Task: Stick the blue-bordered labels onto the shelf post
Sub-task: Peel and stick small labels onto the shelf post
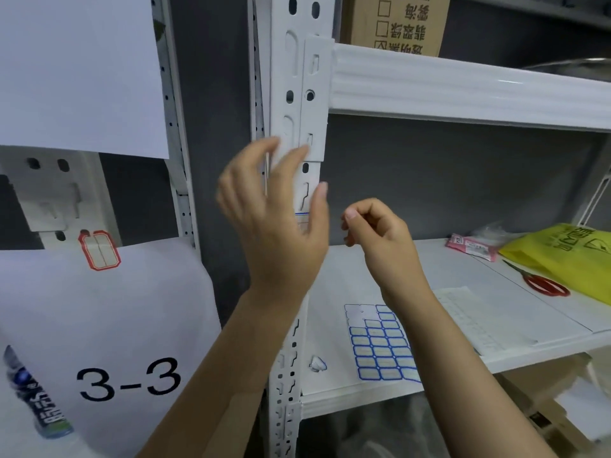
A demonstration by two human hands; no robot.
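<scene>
The white slotted shelf post [299, 94] runs up the middle of the view. A blue-bordered label [301, 219] is stuck on it, mostly hidden behind my left hand [274, 219], which is raised in front of the post with straight, spread fingers. My right hand [377, 233] hovers just right of the post with its fingers curled; I see nothing held in it. A sheet of blue-bordered labels [380, 345] lies on the white shelf board [347, 276] below, several of its top-left labels gone. A crumpled blue-edged scrap [318, 363] lies beside it.
Red scissors [542, 282], a yellow bag [568, 256] and a pink packet [469, 247] lie on the shelf at right. A red-bordered label [99, 249] sits on the left rack above a "3-3" paper [129, 378]. A cardboard box [396, 21] stands on the upper shelf.
</scene>
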